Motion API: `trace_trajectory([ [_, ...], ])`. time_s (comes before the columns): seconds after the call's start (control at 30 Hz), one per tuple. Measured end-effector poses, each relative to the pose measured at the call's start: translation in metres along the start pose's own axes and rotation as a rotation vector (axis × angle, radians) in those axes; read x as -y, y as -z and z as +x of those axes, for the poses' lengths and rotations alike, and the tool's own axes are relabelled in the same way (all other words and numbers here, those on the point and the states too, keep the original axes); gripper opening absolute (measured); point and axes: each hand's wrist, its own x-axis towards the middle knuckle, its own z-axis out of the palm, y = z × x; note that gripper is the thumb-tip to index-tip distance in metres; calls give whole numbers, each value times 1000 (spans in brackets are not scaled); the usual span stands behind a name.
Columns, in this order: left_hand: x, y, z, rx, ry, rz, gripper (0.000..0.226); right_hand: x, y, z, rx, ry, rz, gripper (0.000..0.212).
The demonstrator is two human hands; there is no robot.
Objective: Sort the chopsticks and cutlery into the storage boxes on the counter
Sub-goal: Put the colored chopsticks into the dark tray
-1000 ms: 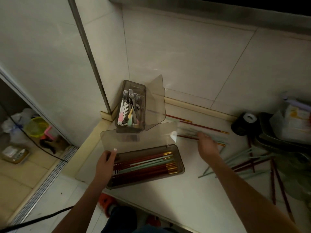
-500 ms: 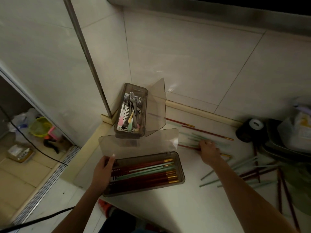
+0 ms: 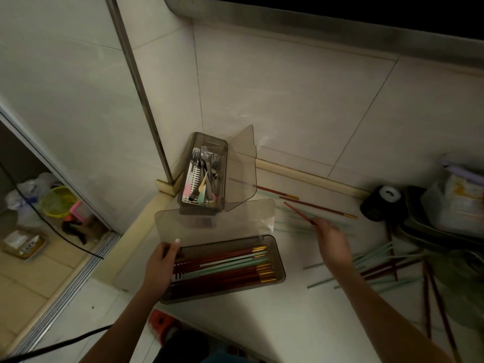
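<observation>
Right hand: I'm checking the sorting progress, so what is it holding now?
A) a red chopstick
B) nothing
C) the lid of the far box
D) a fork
A: the right hand grips a red chopstick whose free end points up and away, above the loose green chopsticks on the counter.

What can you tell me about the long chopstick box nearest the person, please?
The long chopstick box is a shallow, smoky translucent plastic tray with rounded corners, lying flat near the counter's front edge. Its hinged lid stands open behind it. Inside, red and mint chopsticks lie lengthwise, gold tips to the right. The left hand grips its left end, thumb on the rim.
</observation>
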Motion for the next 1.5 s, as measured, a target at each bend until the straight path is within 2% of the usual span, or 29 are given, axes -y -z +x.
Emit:
trace_trajectory([
  [0.1, -2, -1, -1, -1, 4, -7, 39, 19, 5, -23, -122, 158, -50, 27],
  [0.2, -3, -1, -1, -4, 18, -11, 39, 55, 16, -52, -211, 352, 3, 29],
  [0.37, -3, -1, -2, -5, -7, -4, 38, 123, 22, -83, -188, 603, 221, 37],
  [0.5, 1, -1, 2, -4, -7, -53, 38, 165, 1, -103, -56, 806, 217, 36],
  [0.6, 2, -1, 2, -5, 30, -76, 38, 169, -18, -99, 138, 689, -50, 45],
  [0.67, 2, 0, 2, 7, 34, -77, 40, 167, -23, -92, 320, 566, -242, 37],
  [0.73, 1, 0, 2, 15, 37, -76, 40, 161, -27, -84, 448, 412, -293, 29],
  [0.87, 0, -1, 2, 27, 52, -105, 37, 148, -25, -81, 346, 412, -268, 19],
  [1.03, 0, 1, 1, 36, 85, -187, 35, 101, -14, -64, 88, 327, -96, 45],
  [1.1, -2, 0, -1, 26, 76, -180, 35, 79, -4, -58, 29, 214, -171, 51],
  [1.2, -2, -1, -2, 17, 52, -141, 37, 42, 7, -51, 135, -12, -370, 55],
  [1.3, -2, -1, -1, 16, 41, -130, 38, 12, 7, -51, 213, -174, -340, 50],
  [1.43, -1, -1, -1, 16, 46, -107, 36, -6, 0, -62, 313, -185, -359, 47],
  [1.5, -1, -1, -1, 6, 42, -87, 38, -9, -4, -64, 305, -149, -407, 44],
])
